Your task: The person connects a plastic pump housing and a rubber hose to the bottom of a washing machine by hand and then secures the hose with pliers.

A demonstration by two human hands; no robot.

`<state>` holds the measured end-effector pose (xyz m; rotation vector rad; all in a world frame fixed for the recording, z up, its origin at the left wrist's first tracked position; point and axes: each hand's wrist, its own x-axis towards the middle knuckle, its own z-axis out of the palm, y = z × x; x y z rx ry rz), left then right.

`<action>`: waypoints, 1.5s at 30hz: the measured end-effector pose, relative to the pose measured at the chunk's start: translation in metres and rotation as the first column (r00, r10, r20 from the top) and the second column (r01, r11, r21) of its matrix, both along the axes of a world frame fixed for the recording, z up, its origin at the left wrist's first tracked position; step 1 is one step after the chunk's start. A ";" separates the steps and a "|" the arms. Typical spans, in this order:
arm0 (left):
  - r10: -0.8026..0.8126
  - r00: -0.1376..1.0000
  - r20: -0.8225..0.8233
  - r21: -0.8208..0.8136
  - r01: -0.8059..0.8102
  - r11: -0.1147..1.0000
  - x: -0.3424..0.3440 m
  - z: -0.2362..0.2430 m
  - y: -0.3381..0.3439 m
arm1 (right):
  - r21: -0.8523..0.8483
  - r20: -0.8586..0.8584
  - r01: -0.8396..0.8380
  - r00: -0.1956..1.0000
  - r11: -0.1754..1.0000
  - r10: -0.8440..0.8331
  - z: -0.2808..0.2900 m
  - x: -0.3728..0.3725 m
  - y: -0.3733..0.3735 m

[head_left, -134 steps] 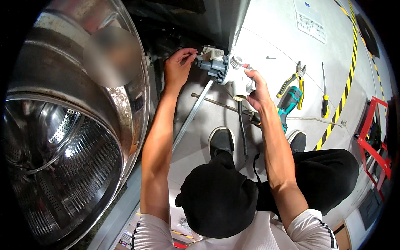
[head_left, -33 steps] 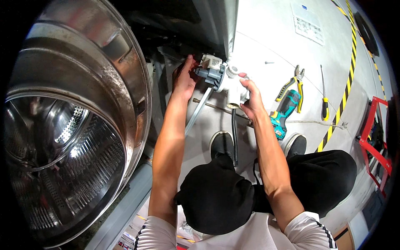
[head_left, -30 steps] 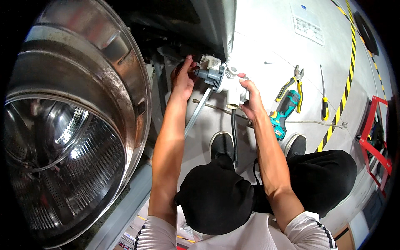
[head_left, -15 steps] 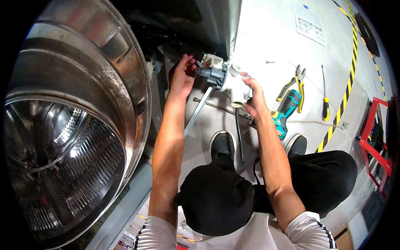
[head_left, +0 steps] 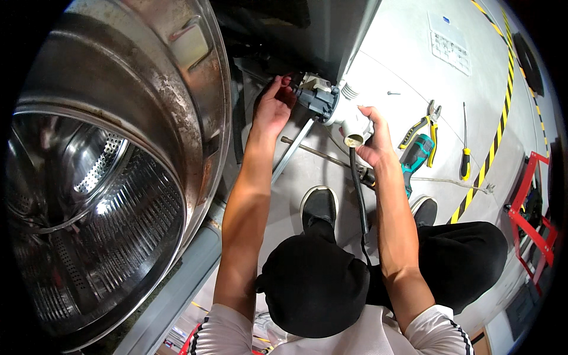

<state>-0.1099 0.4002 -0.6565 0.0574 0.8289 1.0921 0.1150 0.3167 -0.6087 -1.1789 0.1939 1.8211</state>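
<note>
A drain pump [head_left: 319, 102] with a grey motor end and a white plastic housing hangs tilted beside the dark machine cabinet. My right hand [head_left: 377, 137] is closed around the housing, thumb on top, close to its open round port. My left hand [head_left: 275, 109] is at the motor end, its fingertips pinched together by dark parts in the shadow. What those fingers hold is too small and dark to make out. Below the port hangs a black hose or cable [head_left: 358, 189], running down past my right forearm.
At left looms a large steel washing-machine drum [head_left: 204, 118]. A metal frame bar [head_left: 293, 151] and a long rod [head_left: 313, 151] lie below the pump. To the right are pliers [head_left: 433, 121], a teal power tool [head_left: 417, 154], a screwdriver [head_left: 466, 157] and a red metal frame [head_left: 526, 213].
The pump and both hands sit slightly farther right in view, as does most of the scene. The housing's open port has tilted more toward me. Both hands keep their places on the pump.
</note>
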 end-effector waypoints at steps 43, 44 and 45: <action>-0.554 0.609 -0.568 -0.082 0.627 0.774 0.033 0.096 -0.107 | 0.195 0.273 0.040 0.957 0.980 -0.093 0.012 -0.030 -0.015; -0.589 0.569 -0.574 -0.099 0.665 0.740 0.036 0.099 -0.109 | 0.214 0.282 0.042 0.954 0.976 -0.103 0.012 -0.030 -0.016; -0.652 0.552 -0.520 -0.150 0.692 0.706 0.037 0.104 -0.108 | 0.238 0.283 0.060 0.950 0.969 -0.128 0.010 -0.032 -0.016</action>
